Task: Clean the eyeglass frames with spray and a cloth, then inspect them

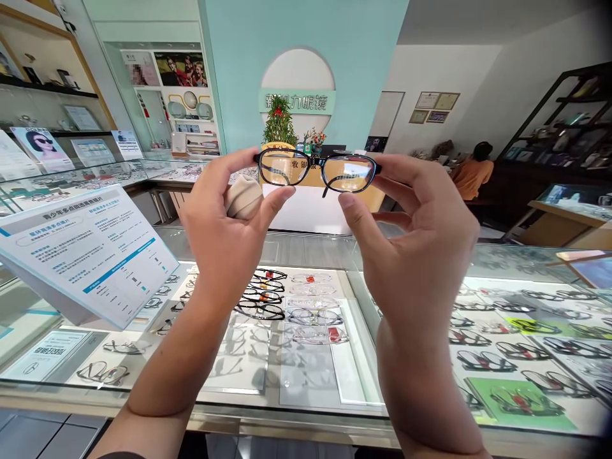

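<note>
the bare left hand point(217, 223) (also cupping a bunched beige cloth point(245, 196)) and bare right hand point(421, 223) are clamping their fingers point(241, 160) on black-framed, clear-lensed eyeglasses point(315, 162).

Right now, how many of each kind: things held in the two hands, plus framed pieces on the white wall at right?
Black-rimmed glasses, between left hand and right hand: 1
Beige bundle, apparently cloth, in the left hand: 1
Wall frames: 4
Total: 6
</note>
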`<move>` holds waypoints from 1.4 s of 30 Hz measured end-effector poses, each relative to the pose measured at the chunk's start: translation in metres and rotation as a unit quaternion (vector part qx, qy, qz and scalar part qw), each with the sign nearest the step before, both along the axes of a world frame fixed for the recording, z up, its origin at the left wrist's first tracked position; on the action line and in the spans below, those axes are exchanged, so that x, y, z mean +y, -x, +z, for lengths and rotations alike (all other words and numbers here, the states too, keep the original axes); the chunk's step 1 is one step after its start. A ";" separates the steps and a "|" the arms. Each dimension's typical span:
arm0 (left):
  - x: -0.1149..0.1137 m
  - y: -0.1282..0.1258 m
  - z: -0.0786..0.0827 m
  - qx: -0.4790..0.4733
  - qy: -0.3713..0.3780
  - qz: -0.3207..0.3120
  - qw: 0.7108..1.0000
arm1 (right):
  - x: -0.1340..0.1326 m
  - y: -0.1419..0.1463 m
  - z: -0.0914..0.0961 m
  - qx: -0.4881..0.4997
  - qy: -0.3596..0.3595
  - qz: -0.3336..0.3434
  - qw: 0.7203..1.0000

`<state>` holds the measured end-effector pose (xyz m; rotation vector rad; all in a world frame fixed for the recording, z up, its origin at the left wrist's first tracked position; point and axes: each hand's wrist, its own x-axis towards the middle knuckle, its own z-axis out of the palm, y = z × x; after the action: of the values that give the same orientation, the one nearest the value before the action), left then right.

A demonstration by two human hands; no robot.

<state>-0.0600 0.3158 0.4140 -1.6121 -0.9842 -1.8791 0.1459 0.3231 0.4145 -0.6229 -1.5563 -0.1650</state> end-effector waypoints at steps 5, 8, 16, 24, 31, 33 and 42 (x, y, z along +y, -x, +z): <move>0.002 0.001 -0.002 -0.003 0.003 -0.015 1.000 | 0.004 0.000 0.000 0.006 0.023 0.007 1.000; 0.003 0.002 -0.003 -0.003 0.000 -0.014 1.000 | 0.008 0.000 -0.001 0.009 0.028 0.011 1.000; 0.007 -0.001 -0.005 0.007 -0.011 0.002 1.000 | 0.007 -0.001 0.000 -0.006 0.038 -0.008 0.999; 0.008 -0.006 -0.008 0.001 0.023 -0.036 0.999 | 0.006 -0.001 0.002 0.001 0.059 -0.004 0.998; 0.012 -0.009 -0.010 0.006 0.013 -0.032 0.999 | 0.006 -0.006 0.002 0.000 0.063 -0.004 0.998; 0.012 -0.010 -0.010 0.000 0.019 -0.027 0.999 | 0.008 -0.007 0.001 -0.012 0.063 -0.007 0.998; 0.016 -0.011 -0.011 0.000 0.014 -0.038 0.999 | 0.014 -0.012 -0.001 -0.031 0.026 -0.004 0.999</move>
<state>-0.0494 0.3313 0.4026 -1.6871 -0.9648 -1.9245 0.1584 0.3375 0.4137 -0.6710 -1.6214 -0.1517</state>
